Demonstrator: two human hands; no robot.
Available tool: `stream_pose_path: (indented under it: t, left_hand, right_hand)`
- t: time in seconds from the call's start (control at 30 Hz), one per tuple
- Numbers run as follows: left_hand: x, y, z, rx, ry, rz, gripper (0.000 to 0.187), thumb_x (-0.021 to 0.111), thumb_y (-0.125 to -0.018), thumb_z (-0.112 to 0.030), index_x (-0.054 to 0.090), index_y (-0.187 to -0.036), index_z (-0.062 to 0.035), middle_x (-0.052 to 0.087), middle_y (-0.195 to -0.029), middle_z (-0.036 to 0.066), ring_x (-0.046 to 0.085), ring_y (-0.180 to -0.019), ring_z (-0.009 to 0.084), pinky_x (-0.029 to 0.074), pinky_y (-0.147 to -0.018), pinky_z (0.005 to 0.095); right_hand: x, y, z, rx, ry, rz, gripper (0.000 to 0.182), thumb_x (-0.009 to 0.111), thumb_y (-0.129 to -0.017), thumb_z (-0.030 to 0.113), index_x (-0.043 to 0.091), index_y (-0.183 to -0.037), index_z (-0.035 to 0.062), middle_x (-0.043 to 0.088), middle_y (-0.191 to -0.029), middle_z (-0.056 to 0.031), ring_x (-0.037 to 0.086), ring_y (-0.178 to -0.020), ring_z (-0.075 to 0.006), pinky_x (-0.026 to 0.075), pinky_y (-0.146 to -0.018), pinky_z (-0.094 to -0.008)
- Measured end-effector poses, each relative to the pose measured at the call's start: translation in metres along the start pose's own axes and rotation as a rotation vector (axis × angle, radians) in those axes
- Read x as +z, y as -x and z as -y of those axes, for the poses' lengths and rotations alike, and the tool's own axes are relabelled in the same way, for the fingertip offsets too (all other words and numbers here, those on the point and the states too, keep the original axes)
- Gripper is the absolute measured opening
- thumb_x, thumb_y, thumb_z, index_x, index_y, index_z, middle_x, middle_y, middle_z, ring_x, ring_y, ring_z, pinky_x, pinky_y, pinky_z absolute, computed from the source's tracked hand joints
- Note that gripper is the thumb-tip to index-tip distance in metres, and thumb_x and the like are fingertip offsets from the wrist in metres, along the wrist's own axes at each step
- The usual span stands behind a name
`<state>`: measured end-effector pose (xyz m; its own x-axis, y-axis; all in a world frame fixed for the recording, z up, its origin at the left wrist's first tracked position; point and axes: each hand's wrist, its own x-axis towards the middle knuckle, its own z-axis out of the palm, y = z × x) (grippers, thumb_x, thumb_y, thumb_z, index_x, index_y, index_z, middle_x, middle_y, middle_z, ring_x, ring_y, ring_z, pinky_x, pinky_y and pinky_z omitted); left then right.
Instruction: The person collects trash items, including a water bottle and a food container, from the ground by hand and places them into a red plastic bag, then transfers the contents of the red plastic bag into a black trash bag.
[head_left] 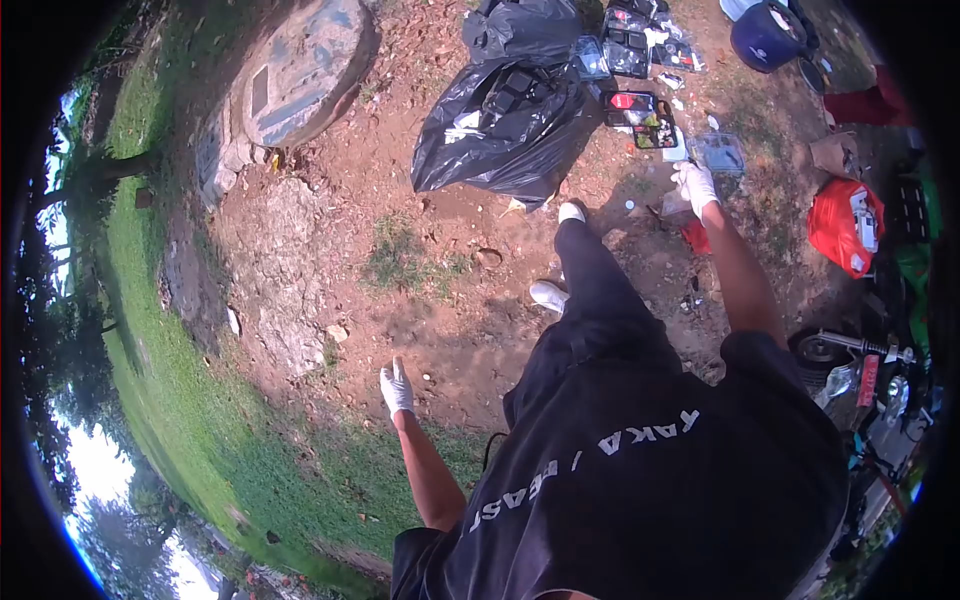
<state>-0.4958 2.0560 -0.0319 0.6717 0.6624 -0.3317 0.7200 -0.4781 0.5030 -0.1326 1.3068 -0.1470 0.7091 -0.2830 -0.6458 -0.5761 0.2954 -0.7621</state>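
My left hand [396,389], in a white glove, hangs over bare soil at the lower left, its fingers stretched out and holding nothing. On the other side, my right hand [696,187] reaches down in a matching glove, fingers apart. Just beyond its fingertips lie a clear plastic container [718,152] and a flat white piece [675,149]. A black compartment tray [655,124] with red and food-like scraps rests a little farther off. Left of these slumps an open black garbage bag [500,130] with black trays and white scraps in its mouth.
Another black bag [520,30] stands behind, beside several black trays [627,50]. At right are a dark blue tub [768,38], a red bag [846,225] and a parked motorcycle [850,345]. A round concrete slab [305,75] rises at upper left; grass [190,400] borders the soil.
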Motion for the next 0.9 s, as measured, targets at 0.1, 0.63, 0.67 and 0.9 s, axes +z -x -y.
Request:
stream_pose_path:
  t: [0.1, 0.63, 0.67, 0.9]
  left_hand:
    - [0.042, -0.061, -0.068, 0.219, -0.07, 0.089, 0.054, 0.061, -0.108, -0.045, 0.067, -0.127, 0.0057, 0.073, -0.121, 0.025, 0.068, -0.107, 0.0368, 0.051, -0.097, 0.0437]
    - [0.305, -0.43, -0.225, -0.1, 0.29, 0.153, 0.094, 0.09, -0.088, -0.026, 0.036, -0.156, 0.009, 0.049, -0.154, 0.021, 0.05, -0.138, 0.025, 0.041, -0.116, 0.04]
    - [0.315, -0.445, -0.255, -0.291, 0.503, 0.291, 0.113, 0.095, -0.082, -0.029, 0.024, -0.161, 0.0106, 0.043, -0.158, 0.023, 0.046, -0.142, 0.0258, 0.038, -0.118, 0.0395]
    - [0.425, -0.567, -0.226, -0.523, 0.34, 0.48, 0.064, 0.084, -0.092, -0.028, 0.056, -0.142, -0.0008, 0.067, -0.114, 0.009, 0.066, -0.111, 0.0213, 0.053, -0.092, 0.0354]
  right_hand:
    - [0.091, -0.05, 0.004, -0.045, -0.125, -0.058, 0.008, 0.07, -0.094, 0.02, 0.067, -0.093, 0.0117, 0.061, -0.066, -0.0036, 0.052, -0.047, -0.0136, 0.037, -0.04, -0.0321]
    - [0.549, -0.281, -0.094, -0.054, -0.241, 0.007, 0.052, 0.06, -0.106, 0.045, 0.048, -0.138, 0.0053, 0.052, -0.128, -0.0164, 0.057, -0.114, -0.0278, 0.048, -0.101, -0.0431]
    - [0.564, -0.3, -0.107, -0.08, -0.146, -0.062, 0.054, 0.06, -0.106, 0.043, 0.047, -0.141, 0.0041, 0.05, -0.135, -0.0206, 0.058, -0.117, -0.032, 0.048, -0.104, -0.0443]
    - [0.557, -0.319, -0.133, -0.327, 0.88, 0.022, 0.097, 0.07, -0.093, 0.048, 0.024, -0.168, 0.006, 0.021, -0.169, -0.0358, 0.053, -0.132, -0.0492, 0.041, -0.115, -0.0539]
